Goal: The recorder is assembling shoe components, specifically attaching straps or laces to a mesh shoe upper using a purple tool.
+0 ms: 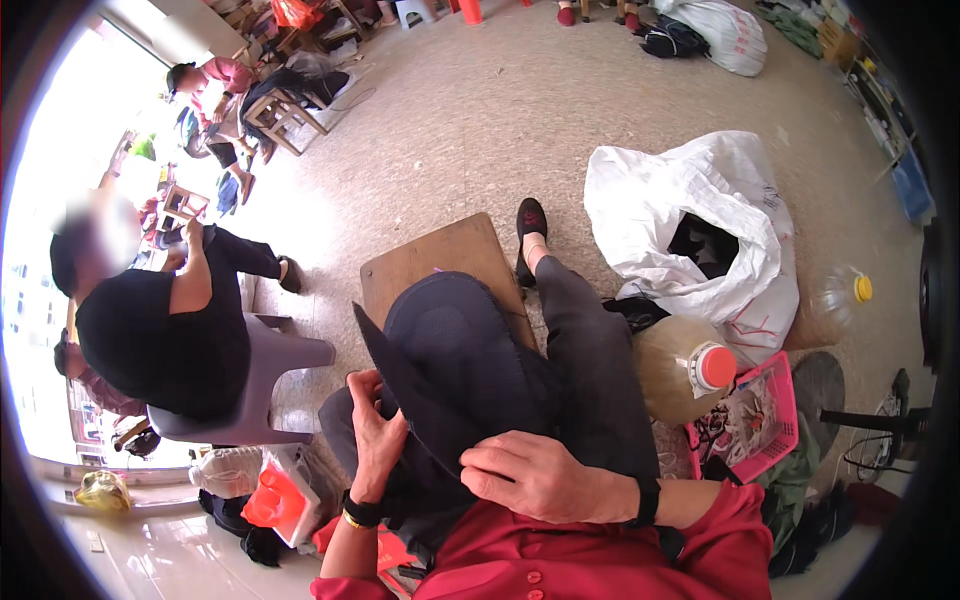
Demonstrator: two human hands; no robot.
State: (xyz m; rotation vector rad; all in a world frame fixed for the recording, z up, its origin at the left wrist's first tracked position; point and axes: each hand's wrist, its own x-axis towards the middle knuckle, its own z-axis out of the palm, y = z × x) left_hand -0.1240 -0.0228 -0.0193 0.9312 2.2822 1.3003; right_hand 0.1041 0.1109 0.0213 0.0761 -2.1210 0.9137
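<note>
Head view: dark cloth (460, 320) lies over the lap, its far end on a wooden stool (395, 268), presumably for support. A stiff-looking flap stands raised toward the left. Right hand (545, 478): fingers closed over the flap's near edge, thumb hidden, likely to steady it. Left hand (378, 438): fingers curled at the flap's left side, narrow gap to thumb; cannot tell if cloth is pinched. White sack (640, 190) to the far right.

Red shirt (600, 550) (buttons (534, 577) to match), dark trousers (600, 370), black wristbands (649, 499), red-patterned black shoe (531, 216).
</note>
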